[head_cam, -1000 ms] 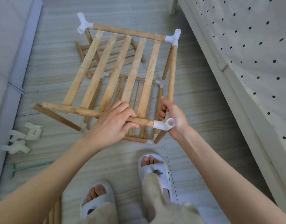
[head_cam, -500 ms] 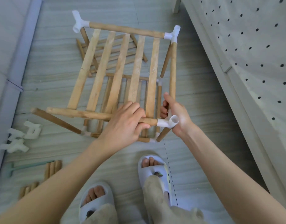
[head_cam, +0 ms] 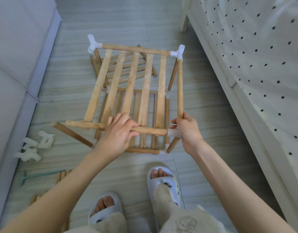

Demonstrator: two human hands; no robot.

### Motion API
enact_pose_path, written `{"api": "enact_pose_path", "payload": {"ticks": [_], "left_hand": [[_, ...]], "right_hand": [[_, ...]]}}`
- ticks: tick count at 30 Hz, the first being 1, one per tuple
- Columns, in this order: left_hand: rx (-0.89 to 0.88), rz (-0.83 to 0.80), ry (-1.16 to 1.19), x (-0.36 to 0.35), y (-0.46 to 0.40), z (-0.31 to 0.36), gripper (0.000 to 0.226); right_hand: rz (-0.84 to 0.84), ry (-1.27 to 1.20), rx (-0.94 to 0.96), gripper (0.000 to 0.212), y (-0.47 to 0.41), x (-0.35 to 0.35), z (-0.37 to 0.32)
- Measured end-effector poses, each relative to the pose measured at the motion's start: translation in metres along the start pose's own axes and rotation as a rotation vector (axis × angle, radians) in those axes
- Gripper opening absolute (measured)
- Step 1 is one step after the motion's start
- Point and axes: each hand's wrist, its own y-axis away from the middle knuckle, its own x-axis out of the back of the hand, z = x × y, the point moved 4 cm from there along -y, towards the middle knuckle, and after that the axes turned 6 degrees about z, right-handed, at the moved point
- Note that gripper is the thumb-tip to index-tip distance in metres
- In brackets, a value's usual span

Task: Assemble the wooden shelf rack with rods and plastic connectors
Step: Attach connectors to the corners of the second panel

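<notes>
Standing on pale wood-grain floor [head_cam: 203, 115], the shelf rack [head_cam: 136, 84] has your left hand [head_cam: 118, 135] gripping its near rod [head_cam: 150, 131] and your right hand [head_cam: 189, 130] holding the corner connector [head_cam: 172, 132], spare connectors [head_cam: 35, 145] by the grey sofa [head_cam: 13, 64], dotted bedding [head_cam: 262, 56] right.

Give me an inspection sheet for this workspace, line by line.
Surface: grey wood-look floor.
Job's things: half-built slatted rack, top shelf missing its near-left connector; loose leg rod leaning at that corner.
Clutter: spare white connectors, spare rods, green tool, another slat panel behind the rack.
Hands: left hand grips the front rod; right hand holds the near-right connector.
Cables: nothing seen.
Surroundings: grey sofa on the left, dotted bedding on the right.
</notes>
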Motion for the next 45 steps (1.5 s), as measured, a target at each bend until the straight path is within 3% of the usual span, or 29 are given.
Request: {"api": "enact_pose_path", "payload": {"ticks": [7, 11, 15, 18, 22, 26, 29, 37, 42, 45], "left_hand": [[-0.018, 0.022, 0.084, -0.013, -0.013, 0.027, 0.019], [-0.056, -0.008, 0.071, -0.021, -0.021, 0.040, 0.026], [-0.046, -0.087, 0.048, -0.012, -0.009, 0.025, 0.030], [0.031, -0.127, 0.058, 0.004, 0.011, 0.009, 0.030], [0.074, -0.135, 0.026, 0.032, 0.038, -0.004, 0.025], [0.095, -0.070, -0.027, 0.068, 0.070, -0.025, 0.022], [0.231, 0.043, -0.076, 0.087, 0.100, -0.059, 0.023], [0.762, -0.180, 0.006, 0.034, 0.175, -0.188, 0.046], [0.908, -0.345, -0.068, -0.018, 0.188, -0.271, 0.058], [0.921, -0.364, -0.159, -0.037, 0.179, -0.314, 0.064]], "right_hand": [[-0.011, 0.016, 0.061, 0.025, -0.032, 0.018, -0.018], [0.104, 0.046, 0.096, 0.023, -0.047, 0.024, -0.034], [0.253, 0.553, 0.358, 0.032, -0.030, 0.023, -0.037], [0.257, 1.044, 0.552, 0.041, -0.007, 0.017, -0.031], [0.063, 1.237, 0.812, 0.040, 0.027, -0.019, -0.032], [-0.391, 1.199, 0.972, 0.042, 0.063, -0.077, -0.033], [-0.556, 1.322, 1.082, 0.046, 0.076, -0.117, -0.031], [-0.619, 1.566, 1.369, 0.047, 0.072, -0.223, -0.037], [-0.588, 1.649, 1.418, 0.046, 0.044, -0.255, -0.030], [-0.556, 1.651, 1.453, 0.044, 0.033, -0.257, -0.025]]}}
